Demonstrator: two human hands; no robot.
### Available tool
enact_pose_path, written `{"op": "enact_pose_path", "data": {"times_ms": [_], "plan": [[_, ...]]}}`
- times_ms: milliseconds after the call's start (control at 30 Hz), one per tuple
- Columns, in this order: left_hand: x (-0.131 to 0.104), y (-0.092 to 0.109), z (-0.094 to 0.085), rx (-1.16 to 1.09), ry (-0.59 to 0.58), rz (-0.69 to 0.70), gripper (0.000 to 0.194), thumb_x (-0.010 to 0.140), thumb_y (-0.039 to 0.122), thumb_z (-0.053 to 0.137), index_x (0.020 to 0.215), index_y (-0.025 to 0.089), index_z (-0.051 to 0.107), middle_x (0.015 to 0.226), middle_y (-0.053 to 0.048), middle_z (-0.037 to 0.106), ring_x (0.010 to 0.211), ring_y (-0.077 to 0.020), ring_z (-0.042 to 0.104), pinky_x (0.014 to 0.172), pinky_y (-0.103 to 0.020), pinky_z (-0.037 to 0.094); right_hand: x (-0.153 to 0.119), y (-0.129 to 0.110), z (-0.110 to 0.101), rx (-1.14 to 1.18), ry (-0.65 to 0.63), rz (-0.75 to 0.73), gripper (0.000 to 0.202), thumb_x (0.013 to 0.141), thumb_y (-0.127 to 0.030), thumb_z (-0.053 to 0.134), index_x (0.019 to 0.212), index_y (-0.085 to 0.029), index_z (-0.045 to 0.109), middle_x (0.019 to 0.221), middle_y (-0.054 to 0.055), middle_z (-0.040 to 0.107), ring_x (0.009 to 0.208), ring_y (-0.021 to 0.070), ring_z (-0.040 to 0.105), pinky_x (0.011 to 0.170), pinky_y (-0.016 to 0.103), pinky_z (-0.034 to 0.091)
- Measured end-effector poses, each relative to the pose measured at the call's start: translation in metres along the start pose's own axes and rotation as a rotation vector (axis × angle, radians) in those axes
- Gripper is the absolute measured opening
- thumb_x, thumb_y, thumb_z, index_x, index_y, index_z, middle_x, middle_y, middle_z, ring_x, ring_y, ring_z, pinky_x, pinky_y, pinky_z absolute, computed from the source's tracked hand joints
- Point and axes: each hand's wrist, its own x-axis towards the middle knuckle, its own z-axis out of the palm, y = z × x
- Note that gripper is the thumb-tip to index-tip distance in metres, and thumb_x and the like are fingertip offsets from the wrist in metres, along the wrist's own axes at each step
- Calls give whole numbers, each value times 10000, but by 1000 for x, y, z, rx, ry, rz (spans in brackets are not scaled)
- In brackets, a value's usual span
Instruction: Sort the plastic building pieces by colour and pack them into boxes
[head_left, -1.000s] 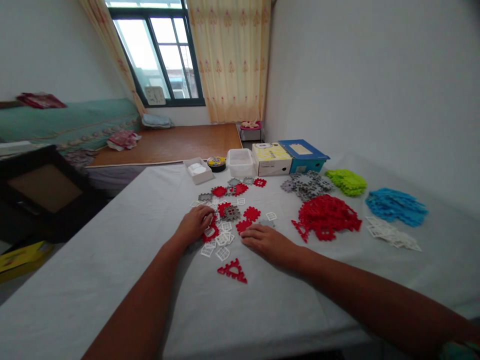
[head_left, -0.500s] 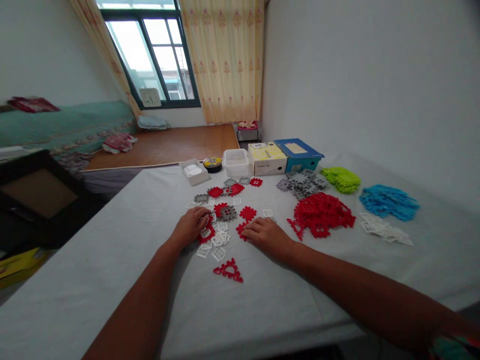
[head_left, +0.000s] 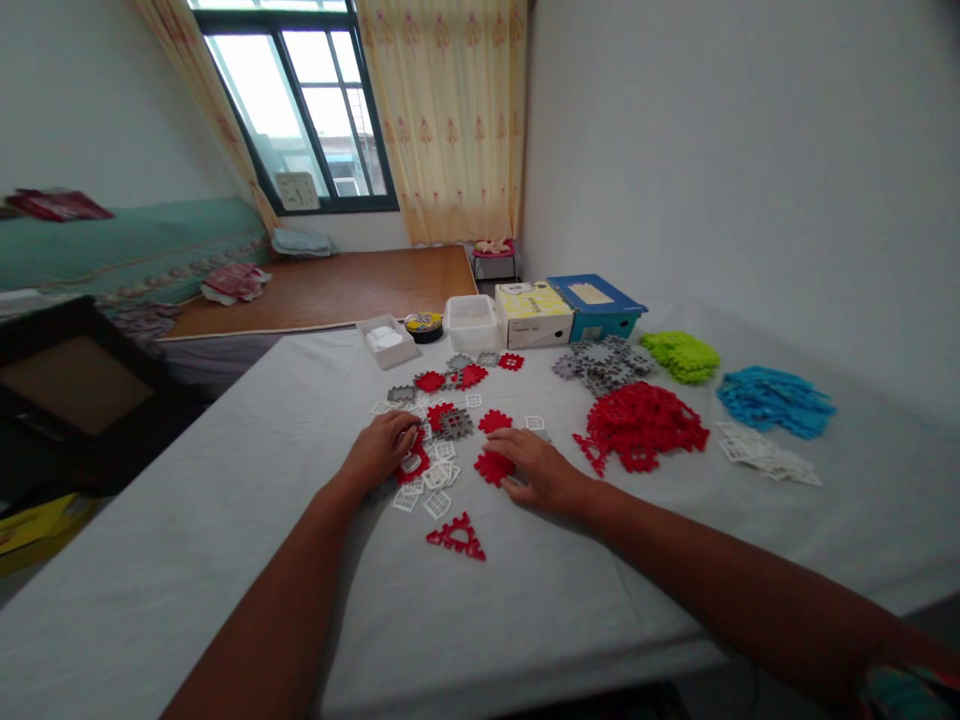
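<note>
"Our right hand (head_left: 544,474) is loosely spread, thumb apart from the fingers, its fingertips on a red toothed piece (head_left: 491,468) without closing round it. Our left hand (head_left: 379,448) is half curled; whether it grips anything, we cannot tell."

"And what do we see about them, largest first?"

"We have a table (head_left: 247,560) under smooth white cloth with faint creases. At its far side stand a blue box (head_left: 609,300) and a yellow-and-white box (head_left: 535,324), straight-edged. To our right sit a jagged red heap (head_left: 646,428), a flatter blue heap (head_left: 776,402), a spiky grey heap (head_left: 606,365) and a lime heap (head_left: 681,357), all plastic-looking."

"Then the small pieces?"

"Near us, a red triangle (head_left: 471,545) with notched sides lies flat, apart from both hands. The red toothed piece lies flat too, left of our right palm, partly under its fingers. Just beside our left fingers lies a red frame (head_left: 424,460), white showing in its middle. Thin white lattice pieces (head_left: 437,476) overlap between our hands."
</note>
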Motion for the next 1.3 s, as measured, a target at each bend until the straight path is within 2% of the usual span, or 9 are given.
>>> {"op": "enact_pose_path", "data": {"times_ms": [200, 333, 567, 667, 767, 867, 967, 1133, 1300], "plan": [[0, 2, -1, -8, -2, -10, 364, 922, 371, 381, 1083, 207, 664, 1143, -91, 668, 1072, -252, 591, 972, -410, 459, 0, 8, -1, 4, -22, 46, 595, 767, -249, 717, 1326, -190, 524, 1315, 138, 583, 1200, 260, 520, 1015, 457, 415], [-1, 1, -1, -9, 2, -4, 358, 922, 379, 392, 1084, 214, 666, 1143, -84, 671, 1076, -252, 592, 974, -406, 458, 1, 6, -6, -90, -93, 74, 460, 809, -355, 710, 1219, -179, 599, 1187, 130, 651, 1075, 263, 557, 927, 442, 446], [0, -3, 2, -10, 10, 1, 356, 927, 376, 398, 1093, 212, 667, 1152, -84, 664, 1083, -250, 591, 976, -400, 457, 2, 4, -2, -44, -49, 28, 404, 757, -128, 664, 1154, -192, 618, 1178, 97, 643, 1053, 227, 573, 924, 379, 448], [0, -4, 2, 3, 0, 6, 367, 940, 376, 377, 1108, 205, 655, 1162, -89, 659, 1088, -247, 588, 980, -402, 453, 3, 9, -21, -68, 16, 22, 477, 731, -92, 638, 1198, -186, 600, 1250, 123, 590, 1133, 240, 539, 965, 400, 438], [0, -5, 2, 1, -2, 5, 373, 945, 382, 371, 1112, 201, 651, 1167, -91, 656, 1088, -249, 586, 979, -405, 454, -7, 23, -62, -177, 105, 103, 475, 742, -112, 609, 1212, -189, 600, 1277, 135, 564, 1173, 261, 519, 992, 445, 422], [0, -5, 2, -2, -2, 11, 371, 943, 383, 378, 1108, 197, 653, 1163, -93, 657, 1080, -253, 589, 974, -407, 457, -34, 47, -106, -328, 167, 250, 435, 750, -172, 594, 1183, -185, 625, 1281, 131, 568, 1183, 281, 521, 1008, 467, 408], [0, -5, 2, -4, 2, 16, 370, 939, 380, 384, 1102, 190, 657, 1162, -99, 656, 1080, -259, 588, 976, -415, 456, -70, 73, -132, -454, 161, 382, 387, 767, -238, 572, 1141, -179, 652, 1225, 125, 614, 1129, 283, 556, 982, 455, 423], [1, -6, 3, -4, 14, 15, 367, 934, 372, 389, 1102, 195, 663, 1160, -95, 660, 1078, -259, 591, 983, -421, 454, -93, 79, -142, -597, 80, 490, 290, 846, -352, 548, 1055, -210, 691, 1147, 94, 674, 1044, 281, 577, 908, 450, 449], [1, -8, 5, 6, 11, 10, 372, 941, 374, 377, 1102, 192, 658, 1153, -92, 663, 1081, -251, 593, 984, -409, 453, -45, 41, -122, -527, -21, 270, 281, 923, -323, 522, 1110, -179, 674, 1168, 105, 668, 1074, 260, 561, 951, 411, 433]]}}
